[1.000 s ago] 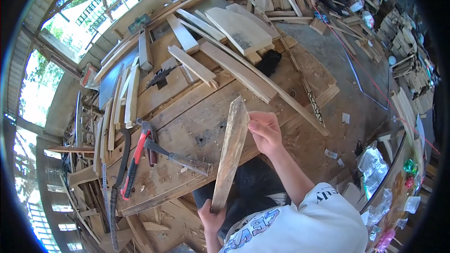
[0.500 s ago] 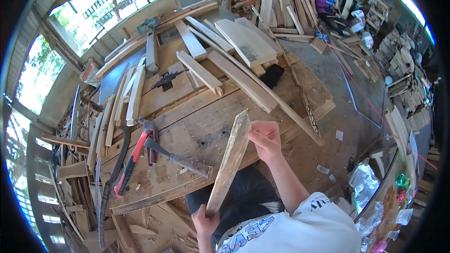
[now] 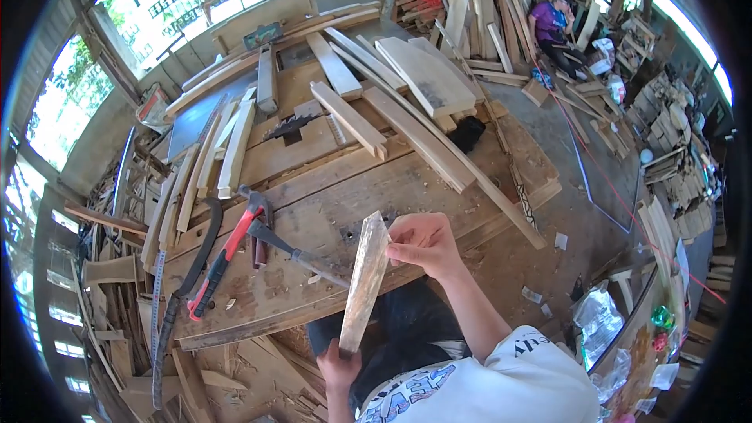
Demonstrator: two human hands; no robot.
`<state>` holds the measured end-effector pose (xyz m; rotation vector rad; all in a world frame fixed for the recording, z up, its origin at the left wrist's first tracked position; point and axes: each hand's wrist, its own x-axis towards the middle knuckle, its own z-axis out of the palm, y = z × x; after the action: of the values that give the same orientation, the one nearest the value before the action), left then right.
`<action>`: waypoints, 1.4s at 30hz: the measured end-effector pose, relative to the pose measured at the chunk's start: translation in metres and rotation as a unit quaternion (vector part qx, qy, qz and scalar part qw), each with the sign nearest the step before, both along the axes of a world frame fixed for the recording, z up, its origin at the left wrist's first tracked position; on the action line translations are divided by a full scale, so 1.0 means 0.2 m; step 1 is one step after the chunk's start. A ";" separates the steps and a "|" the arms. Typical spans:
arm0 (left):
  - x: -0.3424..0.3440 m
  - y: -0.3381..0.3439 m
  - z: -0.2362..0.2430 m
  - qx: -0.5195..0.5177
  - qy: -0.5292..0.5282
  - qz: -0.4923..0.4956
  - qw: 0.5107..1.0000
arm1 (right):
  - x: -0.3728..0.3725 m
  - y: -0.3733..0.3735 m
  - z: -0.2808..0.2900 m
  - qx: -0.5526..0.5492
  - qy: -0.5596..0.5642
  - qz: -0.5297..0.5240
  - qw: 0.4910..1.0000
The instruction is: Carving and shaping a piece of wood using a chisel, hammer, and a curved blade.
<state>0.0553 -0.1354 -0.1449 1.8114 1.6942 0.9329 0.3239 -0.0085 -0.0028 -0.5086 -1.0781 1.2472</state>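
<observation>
A narrow, rough strip of wood stands tilted in front of me over the near edge of the workbench. My left hand is closed around its lower end. Near the upper end, my right hand pinches the strip's right edge between thumb and fingers. To the left on the bench lie a red-handled hammer, a curved dark blade and a long metal tool like a chisel, whose near end passes behind the strip.
Several planks and a wide board cover the bench's far side. More strips lie at its left. A person in purple sits at the far right among wood scraps. Crumpled clear plastic lies right of me.
The strip's upper end has come left and lower, with my right hand moving along. My left hand keeps hold of the bottom. The whole view has shifted slightly.
</observation>
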 end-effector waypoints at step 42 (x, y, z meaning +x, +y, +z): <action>0.01 0.03 -0.21 -0.043 -0.027 -0.031 0.998 | -0.10 0.02 -0.21 -0.143 0.141 -0.049 0.978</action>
<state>0.0580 -0.1286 -0.1870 1.7560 1.6100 0.8617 0.3029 -0.0036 -0.0438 -0.5745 -0.6315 1.3473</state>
